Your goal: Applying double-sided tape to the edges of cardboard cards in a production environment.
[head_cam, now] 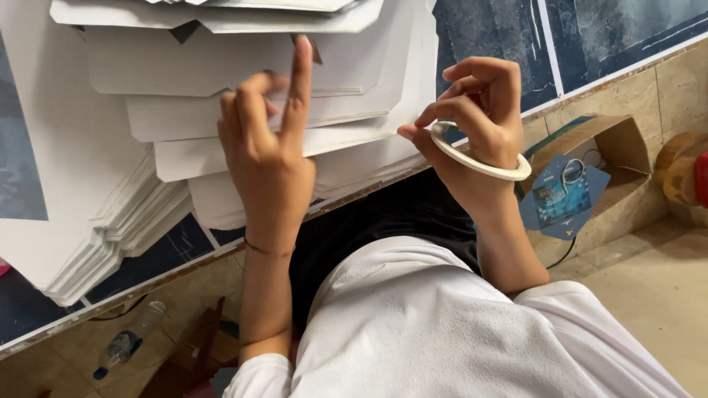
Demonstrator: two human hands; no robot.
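Here, the right hand (479,118) curled loosely around a thin white tape ring (479,157), which circled the base of the hand, thumb and forefinger pinching near its upper edge. The left hand (269,151), index finger straight up, other fingers bent, pressed against the fanned stack of white die-cut card sheets (147,96) just beyond it.

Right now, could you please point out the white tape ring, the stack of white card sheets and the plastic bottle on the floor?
white tape ring (481,160): head view, on its flat white rim.
stack of white card sheets (155,74): head view, on an upper sheet's face.
plastic bottle (127,342): head view, on its clear body.
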